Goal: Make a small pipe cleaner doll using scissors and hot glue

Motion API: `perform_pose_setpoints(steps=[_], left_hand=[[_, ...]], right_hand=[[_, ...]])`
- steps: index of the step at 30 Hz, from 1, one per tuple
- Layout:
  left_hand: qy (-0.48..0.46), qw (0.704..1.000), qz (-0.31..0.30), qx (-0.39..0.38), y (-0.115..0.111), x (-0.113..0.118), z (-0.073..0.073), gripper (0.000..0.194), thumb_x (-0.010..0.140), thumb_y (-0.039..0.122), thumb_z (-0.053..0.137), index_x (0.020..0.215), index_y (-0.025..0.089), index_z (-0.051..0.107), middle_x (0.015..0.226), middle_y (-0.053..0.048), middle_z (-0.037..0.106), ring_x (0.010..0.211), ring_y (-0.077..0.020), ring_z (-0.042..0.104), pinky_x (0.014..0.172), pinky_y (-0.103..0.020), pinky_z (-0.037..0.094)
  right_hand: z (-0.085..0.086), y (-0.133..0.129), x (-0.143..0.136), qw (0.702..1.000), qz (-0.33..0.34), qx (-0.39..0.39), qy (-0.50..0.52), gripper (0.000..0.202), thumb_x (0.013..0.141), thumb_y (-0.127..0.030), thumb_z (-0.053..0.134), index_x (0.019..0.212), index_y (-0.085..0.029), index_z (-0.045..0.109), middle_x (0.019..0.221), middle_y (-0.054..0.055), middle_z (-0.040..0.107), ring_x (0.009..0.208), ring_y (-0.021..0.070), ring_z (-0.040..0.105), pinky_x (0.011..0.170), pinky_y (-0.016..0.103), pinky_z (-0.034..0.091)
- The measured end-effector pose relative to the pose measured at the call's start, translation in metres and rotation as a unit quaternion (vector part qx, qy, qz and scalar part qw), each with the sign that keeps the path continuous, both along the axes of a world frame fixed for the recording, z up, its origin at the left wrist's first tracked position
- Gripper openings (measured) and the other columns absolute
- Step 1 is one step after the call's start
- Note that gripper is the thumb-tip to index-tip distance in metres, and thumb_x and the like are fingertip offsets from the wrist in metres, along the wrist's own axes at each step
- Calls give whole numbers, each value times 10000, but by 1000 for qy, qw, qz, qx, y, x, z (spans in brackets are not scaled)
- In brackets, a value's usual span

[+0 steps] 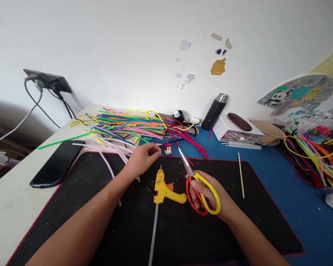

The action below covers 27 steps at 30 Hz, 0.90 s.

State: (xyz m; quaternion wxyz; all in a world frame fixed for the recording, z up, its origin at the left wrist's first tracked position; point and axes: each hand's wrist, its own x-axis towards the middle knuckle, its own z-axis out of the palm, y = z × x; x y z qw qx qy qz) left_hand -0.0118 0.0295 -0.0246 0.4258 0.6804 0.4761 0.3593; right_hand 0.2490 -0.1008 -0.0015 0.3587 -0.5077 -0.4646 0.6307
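Observation:
In my right hand point(205, 188) are scissors point(188, 166) with one red and one yellow handle loop; their blades look closed and point up and away from me. My left hand point(143, 157) is closed, thumb and fingertips together, at the far edge of the black mat point(216, 236). Whatever may be pinched there is too small to make out. Just right of those fingertips sits a small white figure point(168, 150) with a red top and dark spots. A yellow glue gun point(163, 190) lies between my hands, a translucent glue stick point(153, 234) extending from its back.
Behind the mat lies a heap of coloured pipe cleaners point(133, 123), with pale lilac ones point(108, 164) reaching onto it. A phone point(58, 162) is at left. Rightward are a wooden stick point(241, 175), a black flask point(215, 111) and a white box point(233, 129).

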Motion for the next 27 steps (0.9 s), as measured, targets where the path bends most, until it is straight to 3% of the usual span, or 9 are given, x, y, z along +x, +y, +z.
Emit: perform_pose_setpoints(steps=[6, 9, 11, 14, 22, 27], left_hand=[[-138, 978, -80, -134, -12, 9, 9, 426, 770, 590, 816, 847, 184, 712, 740, -35, 724, 633, -160, 651, 666, -309, 556], [-181, 955, -130, -197, -26, 17, 15, 468, 724, 593, 899, 843, 169, 741, 794, -77, 760, 700, -186, 721, 696, -318, 590], [-260, 904, -165, -298, -32, 19, 16, 438, 700, 512, 979, 852, 161, 766, 850, -74, 776, 790, -183, 756, 798, -309, 611], [-349, 845, -162, -372, -35, 17, 16, 394, 701, 412, 1023, 882, 162, 777, 884, -62, 790, 856, -184, 782, 908, -328, 630], [-477, 755, -172, -415, -33, 14, 10, 262, 831, 270, 949, 971, 160, 758, 1039, -82, 825, 971, -243, 825, 961, -403, 653], [-508, 727, -195, -419, -36, 15, 9, 187, 888, 237, 903, 950, 137, 758, 948, -95, 814, 884, -183, 804, 839, -286, 645]], right_hand=[[-8, 10, -14, 992, -21, 40, 114, 590, 897, -698, 814, 1131, -203, 596, 655, -28, 656, 452, 126, 573, 407, 207, 363], [-4, 26, -28, 985, -50, 76, 148, 595, 889, -723, 811, 1092, -204, 602, 650, -27, 650, 470, 134, 595, 412, 206, 372], [2, 38, -38, 976, -68, 113, 176, 614, 881, -753, 799, 1096, -208, 614, 646, -26, 648, 474, 142, 603, 410, 211, 375], [10, 56, -51, 962, -106, 141, 209, 593, 878, -745, 808, 1064, -210, 634, 638, -35, 637, 481, 134, 607, 409, 202, 390], [4, 81, -55, 947, -96, 104, 289, 584, 858, -715, 852, 1070, -209, 651, 639, -46, 670, 448, 116, 617, 347, 156, 374], [-7, 85, -54, 938, -65, 59, 334, 489, 916, -631, 846, 1089, -212, 662, 702, -55, 683, 418, 81, 564, 402, 184, 490]])
